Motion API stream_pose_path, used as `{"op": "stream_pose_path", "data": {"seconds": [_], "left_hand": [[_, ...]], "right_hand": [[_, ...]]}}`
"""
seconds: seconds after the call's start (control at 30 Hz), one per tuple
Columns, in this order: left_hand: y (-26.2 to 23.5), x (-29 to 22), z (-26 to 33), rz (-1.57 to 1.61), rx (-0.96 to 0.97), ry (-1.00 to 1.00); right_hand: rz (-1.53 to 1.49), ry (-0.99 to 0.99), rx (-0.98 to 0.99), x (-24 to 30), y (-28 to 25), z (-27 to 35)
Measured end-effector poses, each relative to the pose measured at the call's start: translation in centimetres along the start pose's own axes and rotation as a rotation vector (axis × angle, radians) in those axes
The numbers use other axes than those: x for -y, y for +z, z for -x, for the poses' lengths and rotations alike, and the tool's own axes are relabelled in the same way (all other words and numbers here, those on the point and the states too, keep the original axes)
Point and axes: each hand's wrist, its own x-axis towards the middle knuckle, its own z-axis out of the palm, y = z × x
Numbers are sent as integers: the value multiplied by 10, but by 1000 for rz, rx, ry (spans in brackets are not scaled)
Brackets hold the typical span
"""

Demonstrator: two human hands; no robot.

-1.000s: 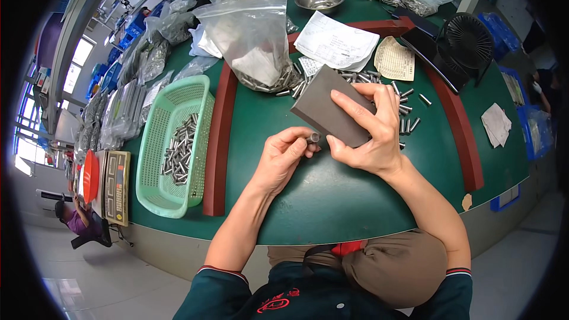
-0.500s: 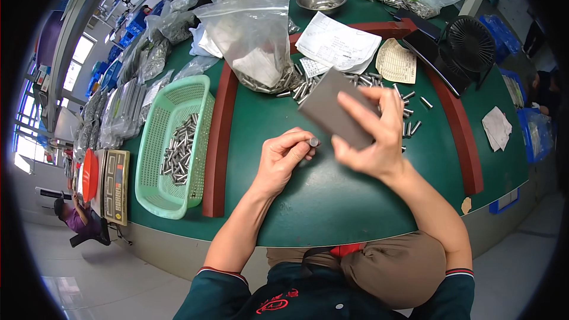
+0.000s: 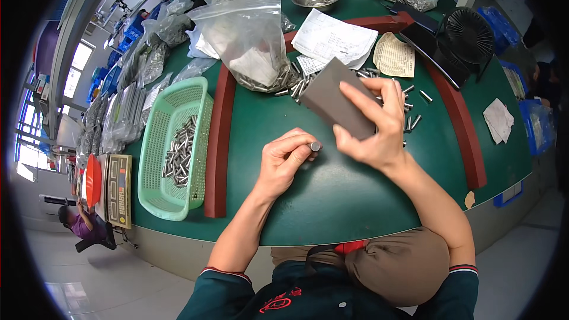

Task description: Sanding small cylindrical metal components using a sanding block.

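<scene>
- The left hand pinches one metal pin between thumb and fingers, its round end showing; so short a purchase could let the pin twist or slip out if pushed.
- The right hand grasps a flat grey block, tilted above the worktop, fingers on its face and thumb near the lower edge; a loose grip could let it slide or knock the left fingertips.
- Loose pins lie beyond and beside the block; a low sweep of it could scatter them.
- The green basket, well apart at left, holds similar pins; mixing the two lots could follow from a careless drop.
</scene>
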Motion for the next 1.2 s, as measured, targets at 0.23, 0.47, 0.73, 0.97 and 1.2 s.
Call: {"op": "stream_pose_path", "data": {"seconds": [0.23,0.47,0.73,0.97,1.2], "left_hand": [[7,-10,-7,-148,-20,119],[7,-4,-6,43,-103,1],[-7,15,1,101,57,-199],[10,17,11,191,-155,-219],[-1,9,10,-47,76,-172]], "right_hand": [[76,37,51,0,1,-3],[37,70,39,2,-8,-2],[-157,-90,119,17,0,0],[-262,-173,171,34,-11,-2],[-298,-183,207,45,-13,-1]]}}
